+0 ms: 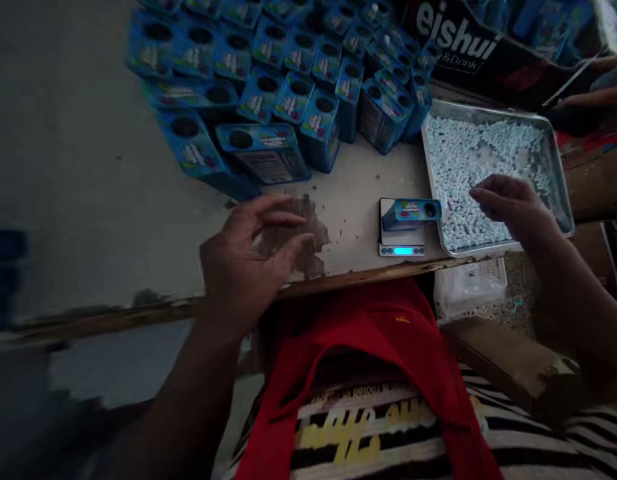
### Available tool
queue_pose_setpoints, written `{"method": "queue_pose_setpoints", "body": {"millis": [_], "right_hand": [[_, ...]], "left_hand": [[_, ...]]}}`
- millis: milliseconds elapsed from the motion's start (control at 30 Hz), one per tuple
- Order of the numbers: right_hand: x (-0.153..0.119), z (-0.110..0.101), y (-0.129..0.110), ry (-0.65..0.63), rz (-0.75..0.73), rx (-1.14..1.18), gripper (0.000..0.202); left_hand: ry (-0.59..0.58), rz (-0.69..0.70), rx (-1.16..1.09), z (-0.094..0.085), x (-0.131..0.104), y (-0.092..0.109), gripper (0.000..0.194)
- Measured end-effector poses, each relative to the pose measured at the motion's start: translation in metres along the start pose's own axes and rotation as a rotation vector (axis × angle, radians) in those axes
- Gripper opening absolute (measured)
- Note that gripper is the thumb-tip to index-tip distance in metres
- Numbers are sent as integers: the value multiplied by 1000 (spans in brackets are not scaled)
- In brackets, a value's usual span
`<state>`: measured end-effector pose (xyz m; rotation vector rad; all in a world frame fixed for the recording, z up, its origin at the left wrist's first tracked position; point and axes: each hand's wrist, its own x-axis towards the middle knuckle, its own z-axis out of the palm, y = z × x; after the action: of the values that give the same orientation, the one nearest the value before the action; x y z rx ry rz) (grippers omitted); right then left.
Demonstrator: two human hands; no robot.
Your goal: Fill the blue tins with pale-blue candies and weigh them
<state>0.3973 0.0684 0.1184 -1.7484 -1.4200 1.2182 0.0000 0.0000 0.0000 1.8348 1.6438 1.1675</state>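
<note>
My left hand (pixel 253 250) hovers over the worn edge of the table, fingers apart and curved, with nothing between them. Above the metal tray (pixel 563 180) of small pale blue pieces (pixel 458 173), my right hand (pixel 511 203) has its thumb and fingertips pressed together; whatever they hold is too small to make out. Between the hands, a blue box (pixel 411 212) with a dark round hole rests on a small scale (pixel 402 241) whose display is lit blue.
Many blue boxes (pixel 258 93) stand in rows at the table's back. A black printed carton (pixel 488 73) sits behind the tray. At the right edge another person's arm (pixel 595 97) shows. A clear plastic container (pixel 471 287) and a cardboard box (pixel 508 363) are below the table edge.
</note>
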Motion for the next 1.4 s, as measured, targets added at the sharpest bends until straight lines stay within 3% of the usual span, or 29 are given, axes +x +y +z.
{"method": "queue_pose_setpoints", "body": {"millis": [167, 333, 700, 833, 900, 967, 1033, 1100, 1167, 1300, 1400], "right_hand": [[-3, 21, -16, -81, -50, -86, 36], [-11, 30, -22, -92, -83, -114, 31], [9, 45, -3, -184, -177, -190, 42], [18, 16, 25, -7, -184, -106, 33], [27, -3, 47, 108, -254, -234, 31], [37, -15, 64, 214, -360, -437, 35], [48, -14, 70, 286, -454, -515, 39], [60, 2, 62, 289, -517, -487, 39], [74, 30, 43, 273, -607, -494, 33], [102, 104, -9, 237, -838, -566, 23], [105, 162, -46, 29, -931, -600, 23]], "left_hand": [[-15, -27, -17, -3, -4, -1, 40], [0, -17, -57, 6, -4, 4, 40], [-35, 141, -73, 33, 13, 25, 38], [-119, 287, 78, 67, 31, 54, 53], [-241, 400, 149, 90, 44, 74, 64], [-400, 483, 223, 108, 55, 94, 59], [-481, 510, 279, 112, 59, 106, 45], [-462, 500, 313, 94, 58, 107, 40], [-343, 467, 332, 54, 55, 93, 37], [9, 295, 387, -65, 65, 34, 38], [190, 120, 469, -147, 89, -16, 43]]}}
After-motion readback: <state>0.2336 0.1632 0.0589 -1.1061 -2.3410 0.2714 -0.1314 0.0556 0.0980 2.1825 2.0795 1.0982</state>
